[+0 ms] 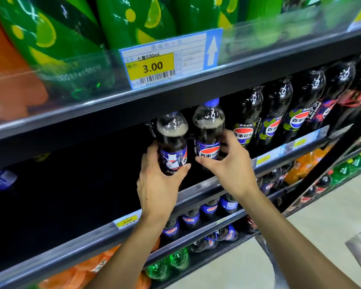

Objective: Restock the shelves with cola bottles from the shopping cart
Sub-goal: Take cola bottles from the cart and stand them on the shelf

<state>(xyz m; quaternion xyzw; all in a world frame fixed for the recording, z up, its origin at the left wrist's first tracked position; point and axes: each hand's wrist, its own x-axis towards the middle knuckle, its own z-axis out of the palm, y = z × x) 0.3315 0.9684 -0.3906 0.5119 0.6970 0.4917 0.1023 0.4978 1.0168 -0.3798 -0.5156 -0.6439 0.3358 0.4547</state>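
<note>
Two cola bottles are held upright side by side at the shelf (196, 195) mouth, foam under each blue cap. The left bottle (172, 140) is clasped in the left hand (158, 182), grip closed around its label. The right bottle (208, 132) is enclosed by the right hand (231, 163), fingers behind, thumb (204, 162) in front. Beyond that grip, stocked cola bottles (279, 113) are ranged rightward.

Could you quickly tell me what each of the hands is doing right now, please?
Left hand: closed around the left cola bottle.
Right hand: closed around the right cola bottle.
</note>
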